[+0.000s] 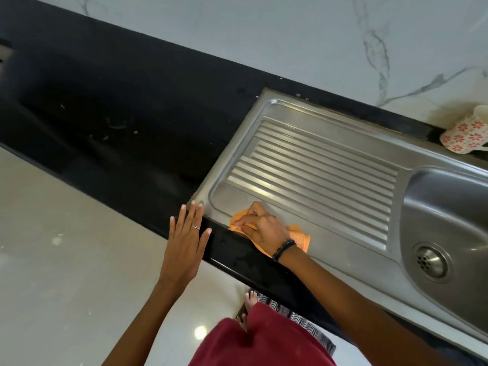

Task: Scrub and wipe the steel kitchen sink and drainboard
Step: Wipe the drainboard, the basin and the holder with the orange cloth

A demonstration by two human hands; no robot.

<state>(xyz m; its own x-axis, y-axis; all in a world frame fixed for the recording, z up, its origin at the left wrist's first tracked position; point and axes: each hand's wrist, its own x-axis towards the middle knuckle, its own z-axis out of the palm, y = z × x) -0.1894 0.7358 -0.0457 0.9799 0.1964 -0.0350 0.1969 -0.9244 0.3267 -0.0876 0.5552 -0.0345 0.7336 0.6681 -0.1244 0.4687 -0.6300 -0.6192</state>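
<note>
A floral mug (466,136) with red flowers lies on its side on the black surface (118,107), against the white marble-veined wall (290,35) that runs behind that surface. Below the surface's front edge lie a glossy pale floor (66,247) and a striped mat (298,318)

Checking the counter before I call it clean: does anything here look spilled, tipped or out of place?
The floral mug lies tipped on its side at the back of the sink's rim. Pale specks dot the black countertop. The right hand holds the orange cloth on the drainboard.
</note>
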